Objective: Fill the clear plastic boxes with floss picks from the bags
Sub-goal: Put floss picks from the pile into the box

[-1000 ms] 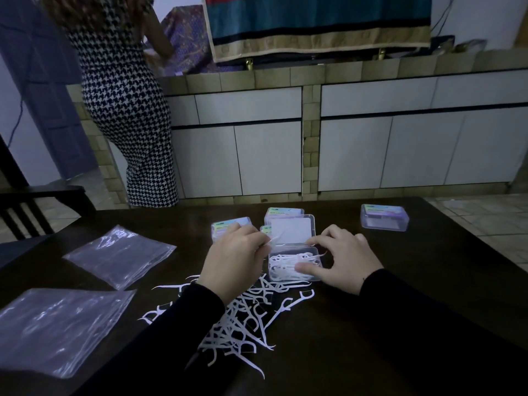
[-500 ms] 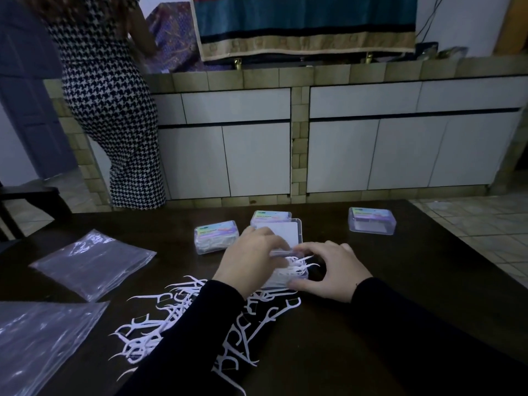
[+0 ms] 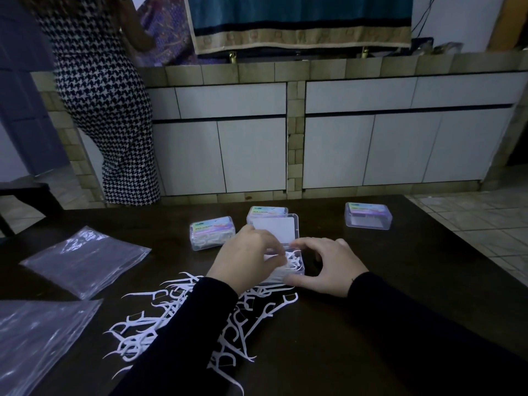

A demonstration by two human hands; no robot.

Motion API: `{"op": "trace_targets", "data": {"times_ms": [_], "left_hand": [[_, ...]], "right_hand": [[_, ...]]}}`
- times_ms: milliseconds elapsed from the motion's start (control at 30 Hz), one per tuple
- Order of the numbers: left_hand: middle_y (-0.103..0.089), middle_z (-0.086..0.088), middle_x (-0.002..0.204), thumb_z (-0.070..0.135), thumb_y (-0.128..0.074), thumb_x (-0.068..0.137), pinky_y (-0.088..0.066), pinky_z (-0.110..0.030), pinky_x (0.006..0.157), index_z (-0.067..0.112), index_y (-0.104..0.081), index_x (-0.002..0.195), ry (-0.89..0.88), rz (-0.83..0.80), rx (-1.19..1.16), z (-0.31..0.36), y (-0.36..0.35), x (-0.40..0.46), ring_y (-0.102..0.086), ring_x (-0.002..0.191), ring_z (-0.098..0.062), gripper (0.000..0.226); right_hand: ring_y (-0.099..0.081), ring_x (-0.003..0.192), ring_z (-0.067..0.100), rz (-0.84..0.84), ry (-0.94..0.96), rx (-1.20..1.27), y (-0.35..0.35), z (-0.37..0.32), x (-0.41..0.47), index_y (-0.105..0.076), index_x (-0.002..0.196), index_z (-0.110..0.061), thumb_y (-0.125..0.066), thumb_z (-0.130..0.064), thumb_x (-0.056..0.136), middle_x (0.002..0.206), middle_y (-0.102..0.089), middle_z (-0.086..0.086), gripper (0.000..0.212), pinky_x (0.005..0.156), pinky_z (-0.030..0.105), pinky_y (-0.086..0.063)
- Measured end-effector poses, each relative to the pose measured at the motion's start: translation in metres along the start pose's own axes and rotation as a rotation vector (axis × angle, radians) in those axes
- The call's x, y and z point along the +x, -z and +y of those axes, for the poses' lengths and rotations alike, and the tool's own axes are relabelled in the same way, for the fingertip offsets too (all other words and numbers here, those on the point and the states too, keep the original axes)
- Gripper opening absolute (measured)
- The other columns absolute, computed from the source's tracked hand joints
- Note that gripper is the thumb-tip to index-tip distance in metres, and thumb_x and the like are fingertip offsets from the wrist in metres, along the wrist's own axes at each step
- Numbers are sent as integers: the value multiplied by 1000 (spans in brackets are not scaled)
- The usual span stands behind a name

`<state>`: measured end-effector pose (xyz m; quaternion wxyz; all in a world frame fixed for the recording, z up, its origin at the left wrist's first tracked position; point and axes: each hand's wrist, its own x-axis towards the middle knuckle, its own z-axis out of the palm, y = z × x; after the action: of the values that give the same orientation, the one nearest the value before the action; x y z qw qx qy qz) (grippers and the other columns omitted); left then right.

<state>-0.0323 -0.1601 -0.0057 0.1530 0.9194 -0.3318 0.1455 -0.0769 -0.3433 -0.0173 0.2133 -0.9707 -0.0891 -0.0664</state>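
Observation:
An open clear plastic box (image 3: 297,262) with its lid (image 3: 274,231) tipped up at the back sits mid-table, part-filled with white floss picks. My left hand (image 3: 248,258) hovers over the box with fingers curled on picks inside it. My right hand (image 3: 325,265) cups the box's right and near side. A loose pile of white floss picks (image 3: 171,321) spreads across the dark table (image 3: 400,310) under my left forearm. Three closed boxes stand behind: one left (image 3: 212,232), one behind the lid (image 3: 267,211), one right (image 3: 367,215).
Two flat clear plastic bags lie at the left, one farther back (image 3: 85,261) and one at the near-left edge (image 3: 37,341). A person in a houndstooth dress (image 3: 105,110) stands at the tiled counter beyond the table. The table's right edge meets tiled floor (image 3: 471,218).
My left hand has moved right, onto the open box and over the picks in it. The view has shifted, so the table contents sit lower and more to the left.

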Motion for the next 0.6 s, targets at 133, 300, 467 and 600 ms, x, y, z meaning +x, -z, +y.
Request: {"op": "trace_targets", "data": {"times_ms": [133, 300, 467, 600], "left_hand": [[-64, 17, 113, 43, -53, 93, -41, -25, 80, 35, -71, 106, -60, -51, -23, 13, -4, 0, -41, 99, -7, 24], [-67, 13, 92, 52, -51, 91, -39, -21, 71, 37, -73, 99, -32, -6, -46, 6, -4, -4, -40, 91, -3, 28], [-65, 24, 102, 49, -60, 87, -40, -23, 79, 38, -71, 98, -15, -39, -43, -17, 6, -3, -41, 94, 0, 19], [-64, 24, 102, 51, -59, 86, -43, -26, 86, 37, -72, 95, 3, -110, -85, -21, 5, -4, -46, 97, 1, 20]], "right_hand": [[-44, 111, -1, 26, 21, 8, -4, 4, 3, -46, 135, -37, -65, -65, 76, 134, -53, -18, 68, 105, 33, -30], [-47, 115, 2, 28, 13, 20, -5, 4, 3, -46, 135, -36, -65, -66, 75, 133, -53, -17, 70, 105, 32, -30], [-32, 98, -4, 3, 4, 5, 0, 0, -1, -41, 139, -36, -64, -66, 76, 136, -50, -15, 73, 100, 31, -35], [-31, 96, -6, 2, 7, -3, 0, 0, -1, -41, 139, -36, -64, -65, 77, 137, -49, -15, 72, 100, 30, -35]]}}
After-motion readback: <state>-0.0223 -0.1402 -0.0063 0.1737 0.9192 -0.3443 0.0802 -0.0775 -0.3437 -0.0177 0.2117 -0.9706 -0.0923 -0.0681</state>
